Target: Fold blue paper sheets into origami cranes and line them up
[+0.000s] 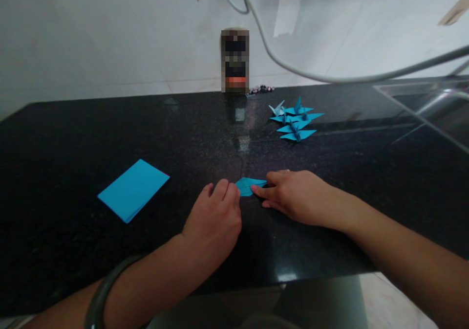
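A small piece of folded blue paper (pixel 245 186) lies on the black countertop between my two hands. My left hand (pixel 216 214) is closed at its left end, the fingers curled and pressed together on the paper's tip. From the other side, my right hand (pixel 293 194) holds the right part, with a fingertip pressing on its middle and other fingers at the pointed right end. The undersides of the fingers are hidden. Farther left rests a stack of blue paper sheets (pixel 134 190). Several folded paper cranes (pixel 297 123) sit together beyond my right hand.
The black countertop (pixel 205 138) meets a pale wall (pixel 110 35). Against the wall stands a blurred-out dark object (pixel 235 62), with a beaded string (pixel 261 90) beside it. A grey cable (pixel 293 70) hangs across the upper right. A sink edge (pixel 414 114) shows at the right.
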The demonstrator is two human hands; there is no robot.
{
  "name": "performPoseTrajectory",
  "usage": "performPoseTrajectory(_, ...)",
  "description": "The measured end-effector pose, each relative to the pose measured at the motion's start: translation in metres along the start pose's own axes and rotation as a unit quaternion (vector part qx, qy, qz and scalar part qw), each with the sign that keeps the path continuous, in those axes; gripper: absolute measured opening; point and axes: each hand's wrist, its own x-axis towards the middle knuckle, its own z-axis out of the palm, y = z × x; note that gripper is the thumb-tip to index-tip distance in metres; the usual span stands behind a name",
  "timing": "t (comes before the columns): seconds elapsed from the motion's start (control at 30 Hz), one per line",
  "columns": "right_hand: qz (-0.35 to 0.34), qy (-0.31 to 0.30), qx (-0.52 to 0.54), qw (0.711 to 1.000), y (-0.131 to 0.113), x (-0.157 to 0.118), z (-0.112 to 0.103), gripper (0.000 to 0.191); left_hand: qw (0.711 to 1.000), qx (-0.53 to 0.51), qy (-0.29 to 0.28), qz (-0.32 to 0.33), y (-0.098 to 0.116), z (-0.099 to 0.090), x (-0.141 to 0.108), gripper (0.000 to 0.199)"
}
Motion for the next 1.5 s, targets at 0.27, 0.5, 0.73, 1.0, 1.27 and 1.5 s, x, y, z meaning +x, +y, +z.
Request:
performPoseTrajectory(0.27, 0.061, 0.111, 0.133, 0.983, 0.015, 0.003, -0.006, 0.033, 0.999, -0.047, 0.004, -0.016, -0.004, -0.003, 0.0, 0.032)
performPoseTrajectory(0.5, 0.051, 0.133, 0.184, 0.973, 0.009, 0.015, 0.009, 0.03, 0.993, -0.095, 0.05, -0.05, -0.01, -0.006, 0.005, 0.026)
performPoseTrajectory(0.73, 0.045, 0.104, 0.183, 0.977, 0.007, 0.018, 0.012, 0.024, 0.979, -0.172, 0.047, -0.097, -0.013, 0.003, 0.007, 0.019)
performPoseTrajectory(1.0, 0.047, 0.07, 0.248, 0.965, 0.0, 0.015, 0.007, 0.017, 0.979, -0.183, 0.055, -0.076, -0.019, 0.007, 0.008, 0.019)
performPoseTrajectory(1.27, 0.059, 0.18, 0.328, 0.925, 0.007, 0.025, 0.017, 0.019, 0.967, -0.225, 0.082, -0.092, -0.018, 0.007, 0.01, 0.028)
performPoseTrajectory(1.5, 0.056, 0.155, 0.194, 0.967, 0.006, 0.035, 0.022, 0.029, 0.962, -0.261, 0.072, -0.033, -0.02, 0.012, 0.011, 0.033)
